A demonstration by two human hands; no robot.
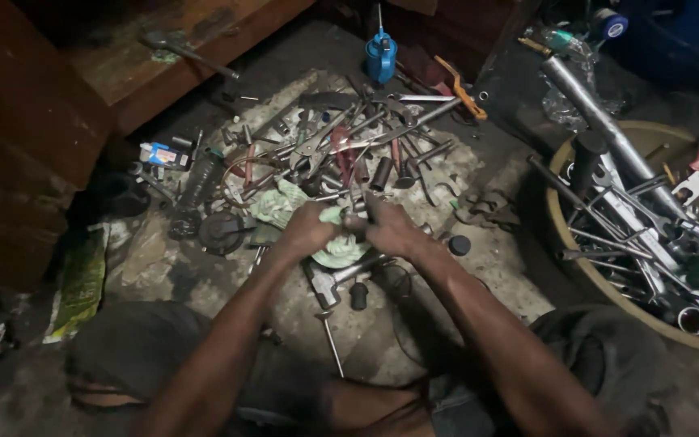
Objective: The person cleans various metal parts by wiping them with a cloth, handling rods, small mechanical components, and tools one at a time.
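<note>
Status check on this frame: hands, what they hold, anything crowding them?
Left hand and right hand both closed on a small metal tool, over a green rag. Heap of tools close behind.

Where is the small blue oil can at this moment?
In the head view the blue oil can stands at the top centre, beyond the pile of tools, just left of the orange-handled tool.

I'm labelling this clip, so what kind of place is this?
Probably a mechanic's workshop floor: a heap of wrenches and pliers lies on the bare ground, a basin holds sockets and bars, and both hands work a greenish rag.
</note>
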